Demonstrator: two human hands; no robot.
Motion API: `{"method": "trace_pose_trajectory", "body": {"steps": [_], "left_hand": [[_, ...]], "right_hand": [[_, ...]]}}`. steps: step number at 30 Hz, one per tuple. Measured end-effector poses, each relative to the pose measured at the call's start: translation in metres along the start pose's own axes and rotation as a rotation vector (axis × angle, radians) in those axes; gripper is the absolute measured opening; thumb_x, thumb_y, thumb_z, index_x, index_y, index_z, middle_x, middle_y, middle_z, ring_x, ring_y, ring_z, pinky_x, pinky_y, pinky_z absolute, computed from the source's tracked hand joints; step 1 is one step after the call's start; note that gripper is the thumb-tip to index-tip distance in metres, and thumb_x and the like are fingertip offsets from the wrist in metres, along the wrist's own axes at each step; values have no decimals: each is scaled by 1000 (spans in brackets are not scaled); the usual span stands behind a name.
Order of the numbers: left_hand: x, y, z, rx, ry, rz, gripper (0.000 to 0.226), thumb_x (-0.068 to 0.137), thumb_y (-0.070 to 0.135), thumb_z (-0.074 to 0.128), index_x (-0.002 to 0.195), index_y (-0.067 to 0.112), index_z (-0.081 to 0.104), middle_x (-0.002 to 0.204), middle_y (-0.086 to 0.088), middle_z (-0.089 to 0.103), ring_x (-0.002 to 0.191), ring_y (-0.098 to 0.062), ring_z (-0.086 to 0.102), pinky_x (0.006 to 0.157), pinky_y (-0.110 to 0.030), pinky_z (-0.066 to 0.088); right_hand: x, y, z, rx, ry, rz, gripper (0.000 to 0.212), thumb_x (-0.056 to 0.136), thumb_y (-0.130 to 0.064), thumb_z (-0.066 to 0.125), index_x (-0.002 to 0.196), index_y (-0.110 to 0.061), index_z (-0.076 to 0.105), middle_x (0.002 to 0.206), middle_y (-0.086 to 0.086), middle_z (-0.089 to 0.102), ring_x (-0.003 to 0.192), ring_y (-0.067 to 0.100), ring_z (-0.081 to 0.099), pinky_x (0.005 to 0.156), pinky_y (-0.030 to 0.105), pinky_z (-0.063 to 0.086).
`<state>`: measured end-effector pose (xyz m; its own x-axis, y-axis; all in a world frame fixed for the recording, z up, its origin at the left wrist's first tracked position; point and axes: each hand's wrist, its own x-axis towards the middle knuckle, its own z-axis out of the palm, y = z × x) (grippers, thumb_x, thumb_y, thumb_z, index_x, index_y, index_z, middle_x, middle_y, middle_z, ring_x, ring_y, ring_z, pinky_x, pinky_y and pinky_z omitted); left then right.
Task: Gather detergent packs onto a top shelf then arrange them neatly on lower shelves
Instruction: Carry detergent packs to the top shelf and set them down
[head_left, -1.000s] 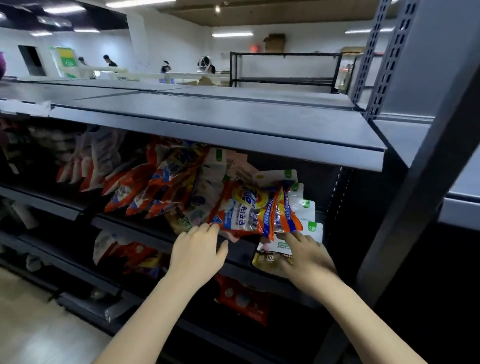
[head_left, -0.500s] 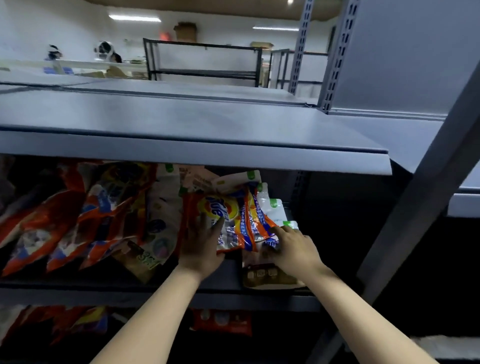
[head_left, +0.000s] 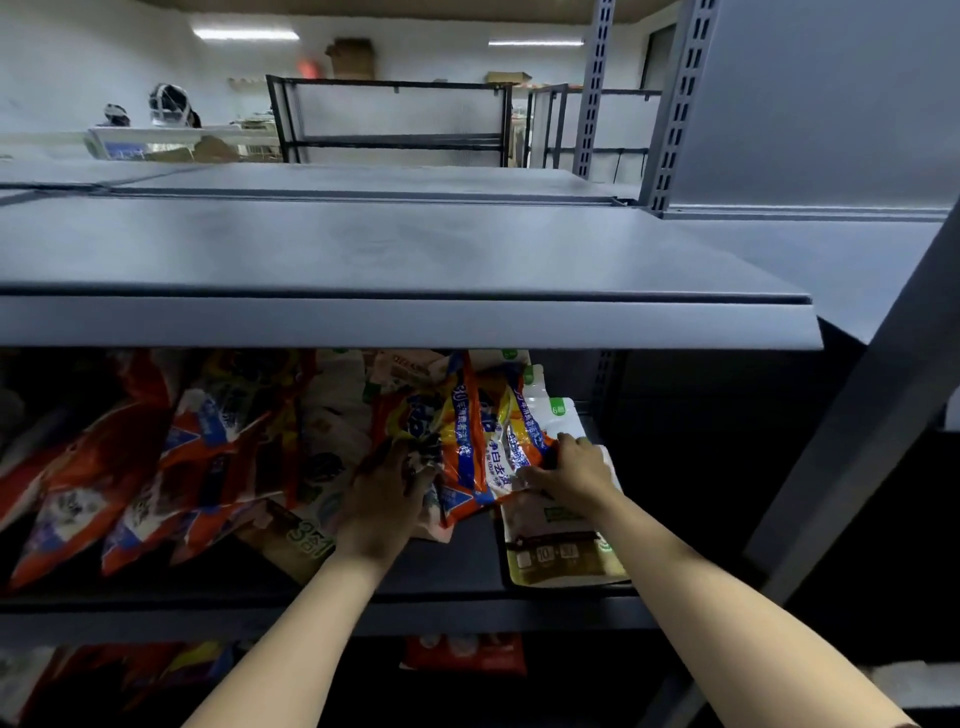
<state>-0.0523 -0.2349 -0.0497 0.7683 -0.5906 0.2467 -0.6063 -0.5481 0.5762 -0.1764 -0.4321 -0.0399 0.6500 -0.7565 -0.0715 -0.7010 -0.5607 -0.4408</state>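
- Orange detergent packs (head_left: 475, 447) are bunched upright on the second shelf (head_left: 457, 571), under the bare top shelf (head_left: 395, 260), their long axes running near-to-far and tilted.
- Left hand (head_left: 387, 491) is curled onto the bunch's left face; right hand (head_left: 569, 473) pinches its right edge.
- The bunch is held between both hands, just beyond them; lifting is judged to need a pull nearward first, clear of the top shelf's lip.
- A white pouch (head_left: 563, 540) lies flat beneath the right hand.

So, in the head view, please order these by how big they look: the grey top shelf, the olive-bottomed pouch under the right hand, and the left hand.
1. Grey top shelf, by far the largest.
2. Olive-bottomed pouch.
3. Left hand, which looks only slightly smaller than the pouch. The right hand covers the pouch's top, so these two are unsure.
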Motion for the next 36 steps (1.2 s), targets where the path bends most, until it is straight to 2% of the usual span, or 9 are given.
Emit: {"method": "trace_pose_trajectory", "body": {"steps": [4,7,13,19,24,28,31,33,36], "left_hand": [[-2,1,8,266,-88,30,44,96,41,45,138,25,42,146,-1,33,133,-21,34,106,-35,35],[-6,4,6,-5,49,-96,43,96,37,48,135,19,45,135,-5,49,123,-23,47,97,-38,42],[-11,11,-2,-330,328,-274,32,100,16,40,126,5,53,124,-19,58,112,-33,54,86,-30,36],[-22,32,-28,-438,630,-242,35,98,6,39,131,4,51,127,-19,56,117,-33,51,90,-27,38],[-45,61,-37,-509,677,-204,39,98,8,42,136,13,49,126,-4,56,117,-19,51,88,-12,32],[-69,69,-40,-419,701,-241,35,93,-2,40,120,7,60,99,-6,64,86,-19,56,78,-27,39],[-81,69,-45,-465,700,-232,25,91,-1,38,94,11,59,64,2,52,56,-14,45,56,-31,35],[-88,71,-48,-479,699,-213,21,91,2,39,82,13,54,56,-2,43,50,-15,37,51,-31,31],[-103,77,-53,-492,704,-143,25,88,0,40,89,18,58,63,1,52,56,-13,45,53,-25,35]], "right_hand": [[3,-13,5,278,-83,140,60,65,-29,84,110,-9,51,106,10,60,103,32,57,89,43,48],[4,-16,6,502,-57,63,21,76,-16,74,90,-5,64,84,15,63,83,28,62,71,40,50],[-4,-28,-6,581,-11,-78,8,83,-16,65,77,-11,65,74,13,64,72,22,54,61,29,36],[-13,-40,-8,701,45,-134,14,89,-12,56,98,-5,63,84,10,62,77,25,57,63,30,43],[-27,-46,-8,769,61,-234,26,90,-4,52,114,-7,61,102,12,66,89,24,60,71,31,47],[-43,-49,-12,795,116,-296,32,90,0,51,119,-6,60,109,9,66,93,18,59,75,22,45],[-56,-48,-22,799,179,-320,41,89,5,47,125,-10,58,107,3,64,93,12,57,76,20,47],[-67,-46,-32,831,195,-324,43,89,5,46,125,-14,58,103,-2,63,93,13,60,76,16,49],[-92,-38,-47,801,250,-326,35,89,1,49,112,-23,61,88,-13,61,83,11,61,62,4,45]]}}
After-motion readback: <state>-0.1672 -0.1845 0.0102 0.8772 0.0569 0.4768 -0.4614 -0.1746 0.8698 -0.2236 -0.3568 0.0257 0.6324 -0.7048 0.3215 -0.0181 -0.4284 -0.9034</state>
